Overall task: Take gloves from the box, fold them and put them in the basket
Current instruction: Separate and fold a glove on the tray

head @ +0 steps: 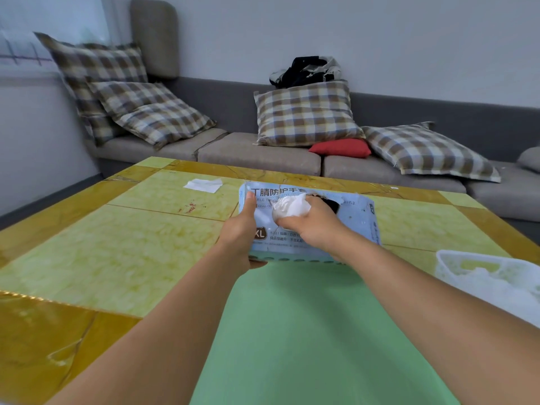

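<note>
Head view looks down over a yellow-tiled table (pixel 122 252) with a green mat (pixel 306 331) spread on its near part. At the mat's far edge sits the light blue glove box (pixel 353 217), printed with Chinese characters and "XL", its top face tilted toward the camera and a dark oval opening toward its right half.

Left hand (pixel 242 229) grips the box at its left end, thumb lying up along the top face and a fingertip showing under the near bottom edge. Right hand (pixel 312 223) is over the opening, fingers curled round a crumpled white glove (pixel 292 207) that bulges out to the left of the hand, just above the box top. Whether the glove's other end is free of the opening cannot be told, since the hand covers it.

At the right edge, on the table beside the mat, stands a white basket (pixel 455 258) with white gloves (pixel 491 285) heaped inside; it is cut off by the frame. Well apart, toward the table's far left, lies a flat white tissue (pixel 203 185), and a small red smear marks a tile near it.

Behind the table runs a grey sofa (pixel 257 153) with four checked cushions, one small red cushion (pixel 342 148), and a bundle of dark clothes (pixel 306 71) atop the middle cushion
</note>
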A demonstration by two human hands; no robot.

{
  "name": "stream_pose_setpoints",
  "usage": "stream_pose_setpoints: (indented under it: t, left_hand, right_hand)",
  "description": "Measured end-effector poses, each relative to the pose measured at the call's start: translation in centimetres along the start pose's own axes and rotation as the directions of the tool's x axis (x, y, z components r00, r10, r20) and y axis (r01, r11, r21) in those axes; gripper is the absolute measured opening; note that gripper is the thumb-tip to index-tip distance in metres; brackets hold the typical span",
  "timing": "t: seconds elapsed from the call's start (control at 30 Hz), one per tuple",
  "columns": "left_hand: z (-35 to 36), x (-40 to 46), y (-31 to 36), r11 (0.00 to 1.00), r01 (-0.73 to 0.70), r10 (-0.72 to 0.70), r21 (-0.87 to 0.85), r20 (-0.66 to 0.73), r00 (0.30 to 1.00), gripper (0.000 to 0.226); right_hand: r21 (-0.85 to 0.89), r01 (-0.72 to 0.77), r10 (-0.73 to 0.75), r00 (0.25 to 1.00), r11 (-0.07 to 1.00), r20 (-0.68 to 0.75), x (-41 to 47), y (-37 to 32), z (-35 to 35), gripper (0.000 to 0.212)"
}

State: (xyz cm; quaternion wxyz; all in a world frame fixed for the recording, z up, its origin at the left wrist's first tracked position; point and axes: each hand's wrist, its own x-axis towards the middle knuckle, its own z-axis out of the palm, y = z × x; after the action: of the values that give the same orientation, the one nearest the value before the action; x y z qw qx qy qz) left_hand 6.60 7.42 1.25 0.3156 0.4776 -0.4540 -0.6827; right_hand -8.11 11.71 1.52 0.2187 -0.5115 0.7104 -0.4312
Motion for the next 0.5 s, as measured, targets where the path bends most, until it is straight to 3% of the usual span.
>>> stream_pose_setpoints:
  t: [0.23, 0.37, 0.43, 0.5]
  left_hand:
    - [0.4, -0.3, -0.1, 0.995, 0.101, -0.101, 0.004, 0.034, 0.994, 0.06]
    - [0.6, -0.3, -0.2, 0.988, 0.157, -0.156, -0.002, 0.062, 0.986, 0.063]
    - [0.9, -0.6, -0.1, 0.988, 0.151, -0.15, -0.01, 0.073, 0.986, 0.064]
    - [1.1, -0.6, 0.0, 0.99, 0.138, -0.136, -0.016, 0.074, 0.988, 0.066]
  right_hand:
    - [-0.088, 0.26, -0.269, 0.956, 0.962, -0.117, -2.4, 1.4, -1.2, 0.024]
    - [-0.261, 0.532, -0.567, 0.82, 0.805, -0.077, -3.3, 2.2, -1.8, 0.031]
    - [-0.377, 0.59, -0.658, 0.75, 0.714, -0.071, -3.5, 2.5, -2.3, 0.033]
    - [-0.393, 0.608, -0.698, 0.702, 0.689, -0.138, -3.6, 2.7, -2.6, 0.03]
